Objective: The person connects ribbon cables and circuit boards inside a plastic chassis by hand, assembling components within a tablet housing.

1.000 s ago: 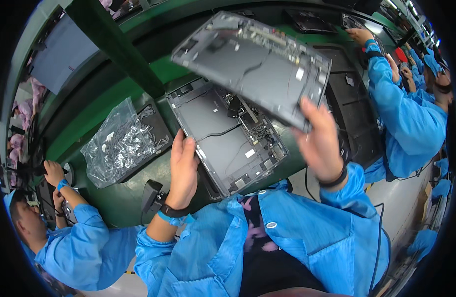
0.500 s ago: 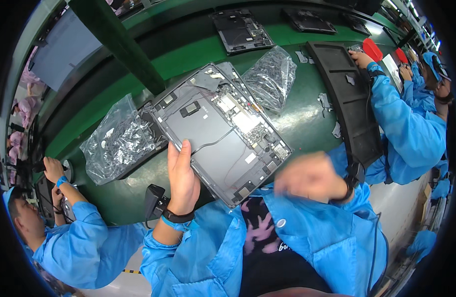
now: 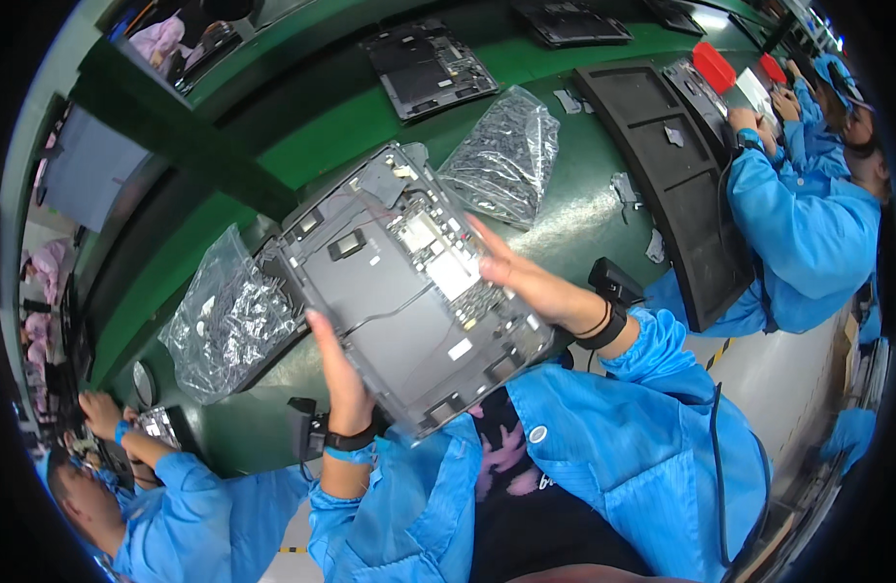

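Between my two hands is an open laptop base (image 3: 385, 291), a dark grey shell showing its circuit board, cables and small black parts, tilted over the bench. My left hand (image 3: 341, 381) grips its near left edge, thumb along the top face. On the far right edge, my right hand (image 3: 528, 280) holds it, the thumb resting by the circuit board and fingers partly hidden underneath. Behind its left side lies a clear plastic bag (image 3: 224, 316) full of small dark pieces. Another clear bag (image 3: 504, 155) of dark parts is just beyond its far right corner.
A long black compartment tray (image 3: 652, 175) stands to the right, with grey scraps (image 3: 625, 189) beside it. More laptop bases (image 3: 429, 66) rest on the far shelf. Co-workers in blue sit at both sides, and a dark green post (image 3: 176, 126) rises at the left.
My right hand, blurred and apart from the laptop base before, now grips its right edge. The base has shifted slightly left and down in view. The right co-worker's hand has also moved.
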`<state>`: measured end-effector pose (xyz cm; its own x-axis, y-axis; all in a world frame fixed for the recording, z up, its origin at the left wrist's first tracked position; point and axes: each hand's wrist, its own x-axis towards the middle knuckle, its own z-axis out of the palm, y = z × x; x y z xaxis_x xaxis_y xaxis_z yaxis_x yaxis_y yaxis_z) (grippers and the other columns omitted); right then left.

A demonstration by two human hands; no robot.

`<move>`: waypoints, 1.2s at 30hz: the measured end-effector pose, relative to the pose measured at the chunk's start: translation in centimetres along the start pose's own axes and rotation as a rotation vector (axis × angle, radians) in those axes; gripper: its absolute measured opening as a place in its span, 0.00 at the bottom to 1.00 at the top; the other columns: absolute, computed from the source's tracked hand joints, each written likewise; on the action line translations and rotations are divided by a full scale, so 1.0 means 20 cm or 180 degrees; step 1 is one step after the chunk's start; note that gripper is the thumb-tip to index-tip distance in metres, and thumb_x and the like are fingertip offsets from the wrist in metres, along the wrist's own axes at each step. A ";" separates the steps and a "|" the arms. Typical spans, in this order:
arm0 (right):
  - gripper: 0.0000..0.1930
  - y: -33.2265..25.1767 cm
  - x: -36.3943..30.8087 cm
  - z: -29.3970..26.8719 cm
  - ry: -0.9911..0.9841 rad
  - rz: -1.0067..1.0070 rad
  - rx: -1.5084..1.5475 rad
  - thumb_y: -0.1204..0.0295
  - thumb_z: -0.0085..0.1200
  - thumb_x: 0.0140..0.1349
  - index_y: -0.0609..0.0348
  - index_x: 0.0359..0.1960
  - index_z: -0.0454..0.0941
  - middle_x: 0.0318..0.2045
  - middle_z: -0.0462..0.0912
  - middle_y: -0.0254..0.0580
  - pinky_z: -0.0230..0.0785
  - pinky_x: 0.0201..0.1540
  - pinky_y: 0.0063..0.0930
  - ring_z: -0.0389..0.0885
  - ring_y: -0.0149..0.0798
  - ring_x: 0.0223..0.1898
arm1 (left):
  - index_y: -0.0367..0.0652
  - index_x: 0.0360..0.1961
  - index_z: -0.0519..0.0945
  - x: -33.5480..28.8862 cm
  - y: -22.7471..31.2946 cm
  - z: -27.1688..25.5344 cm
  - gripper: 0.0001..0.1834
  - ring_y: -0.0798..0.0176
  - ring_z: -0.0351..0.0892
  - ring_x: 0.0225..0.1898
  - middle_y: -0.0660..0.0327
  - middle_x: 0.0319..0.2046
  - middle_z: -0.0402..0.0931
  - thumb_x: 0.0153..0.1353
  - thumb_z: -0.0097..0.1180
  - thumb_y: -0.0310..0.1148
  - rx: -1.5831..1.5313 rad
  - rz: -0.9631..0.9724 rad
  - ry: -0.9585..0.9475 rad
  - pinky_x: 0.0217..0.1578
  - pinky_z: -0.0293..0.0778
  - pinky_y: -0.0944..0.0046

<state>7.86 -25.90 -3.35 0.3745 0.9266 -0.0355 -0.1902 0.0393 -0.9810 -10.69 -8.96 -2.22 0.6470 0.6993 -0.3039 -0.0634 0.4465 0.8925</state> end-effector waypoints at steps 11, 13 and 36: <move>0.13 -0.06 0.14 -0.22 0.1183 -0.1409 -0.2746 0.65 0.55 0.63 0.59 0.44 0.81 0.44 0.82 0.43 0.67 0.52 0.37 0.77 0.46 0.47 | 0.39 0.66 0.62 -0.04 0.05 -0.09 0.29 0.58 0.65 0.63 0.57 0.60 0.67 0.74 0.37 0.49 0.0238 -0.0066 0.0148 0.61 0.64 0.59; 0.02 -0.04 0.28 -0.35 0.1649 -0.1918 -0.3859 0.73 0.58 0.53 0.56 0.27 0.81 0.29 0.76 0.39 0.67 0.39 0.36 0.73 0.44 0.36 | 0.37 0.66 0.63 0.06 0.16 -0.09 0.26 0.59 0.63 0.64 0.56 0.62 0.65 0.72 0.44 0.39 0.2228 0.1596 0.0336 0.62 0.61 0.57; 0.04 0.00 0.41 -0.39 0.0976 -0.1529 -0.4184 0.74 0.60 0.47 0.52 0.26 0.83 0.39 0.79 0.34 0.66 0.46 0.33 0.73 0.41 0.44 | 0.36 0.37 0.78 0.29 0.49 0.34 0.10 0.81 0.65 0.22 0.73 0.20 0.69 0.55 0.64 0.21 0.3497 0.1590 -0.1147 0.22 0.60 0.77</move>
<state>18.02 -21.13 -5.12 0.3705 0.8003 0.4714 0.9081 -0.2054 -0.3649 -2.28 -4.29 7.06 0.9161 0.3885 0.0995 0.1919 -0.6425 0.7418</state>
